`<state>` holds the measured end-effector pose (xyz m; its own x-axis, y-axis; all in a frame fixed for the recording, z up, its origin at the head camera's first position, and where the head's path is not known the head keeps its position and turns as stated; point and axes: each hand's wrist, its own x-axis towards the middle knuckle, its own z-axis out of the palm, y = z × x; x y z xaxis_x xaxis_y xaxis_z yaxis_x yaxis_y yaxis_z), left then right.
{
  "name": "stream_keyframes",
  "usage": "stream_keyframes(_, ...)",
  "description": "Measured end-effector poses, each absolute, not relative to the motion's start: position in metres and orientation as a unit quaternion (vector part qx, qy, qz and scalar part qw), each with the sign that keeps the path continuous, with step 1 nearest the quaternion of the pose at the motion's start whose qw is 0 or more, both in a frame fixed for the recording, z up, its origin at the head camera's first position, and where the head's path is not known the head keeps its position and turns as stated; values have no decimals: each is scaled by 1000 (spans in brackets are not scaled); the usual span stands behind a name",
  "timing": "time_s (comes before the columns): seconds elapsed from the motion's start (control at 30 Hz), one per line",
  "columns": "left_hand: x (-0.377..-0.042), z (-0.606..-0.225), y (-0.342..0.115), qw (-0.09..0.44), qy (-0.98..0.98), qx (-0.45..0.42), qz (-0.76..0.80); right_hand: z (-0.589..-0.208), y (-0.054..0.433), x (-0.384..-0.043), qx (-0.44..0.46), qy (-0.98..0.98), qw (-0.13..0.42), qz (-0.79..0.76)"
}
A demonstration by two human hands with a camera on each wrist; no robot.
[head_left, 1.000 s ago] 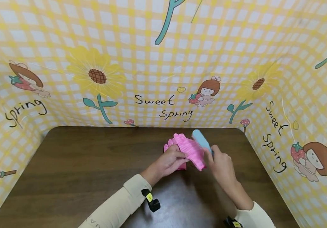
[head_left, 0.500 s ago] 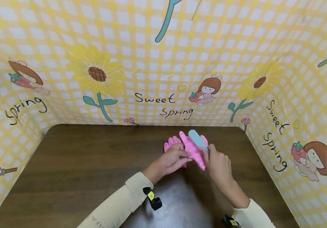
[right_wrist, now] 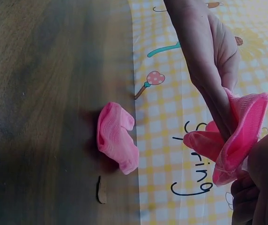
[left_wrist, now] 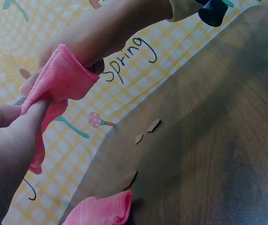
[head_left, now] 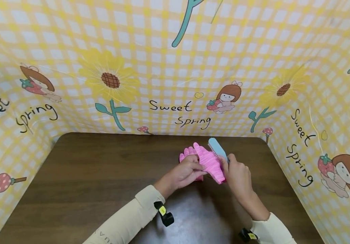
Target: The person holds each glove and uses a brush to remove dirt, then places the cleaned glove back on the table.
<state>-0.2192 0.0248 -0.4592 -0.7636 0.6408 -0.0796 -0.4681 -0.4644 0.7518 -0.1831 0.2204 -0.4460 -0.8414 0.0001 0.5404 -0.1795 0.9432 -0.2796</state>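
Observation:
My left hand (head_left: 187, 172) pinches a pink knit glove (head_left: 210, 162) between thumb and fingers, holding it up off the table with its cuff toward me. A light blue brush (head_left: 218, 149) is gripped in my right hand (head_left: 238, 176), bristles facing the glove at its right side. In the right wrist view the held glove's cuff (right_wrist: 249, 124) gapes open, and the brush is hidden there. A second pink glove (right_wrist: 117, 138) lies on the table under the raised one; in the head view my left hand partly covers it.
Several small brown flakes (left_wrist: 153, 125) lie on the dark wooden table (head_left: 101, 176), close to the second glove. A yellow checked cloth (head_left: 162, 74) with printed flowers stands up behind the table and along both sides. Black straps (head_left: 164, 214) circle the wrists.
The brush crossed leftward over the held glove, then came back right to its edge. The glove tilts a little as it is brushed. The left hand keeps its grip.

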Motion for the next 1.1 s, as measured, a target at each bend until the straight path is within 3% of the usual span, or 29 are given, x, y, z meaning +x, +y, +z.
stream_keyframes(0.23,-218,-464,29,322,399,84,855,-439,229,-182,-6,-949,250,193)
stream_keyframes(0.53,-224,-459,26,316,378,131,860,-436,205,-167,129,-948,247,154)
stream_keyframes(0.7,-222,-459,28,323,382,115,858,-439,209,-172,94,-948,275,131)
stream_keyframes(1.1,-222,-461,32,333,378,119,856,-444,223,-179,55,-953,261,147)
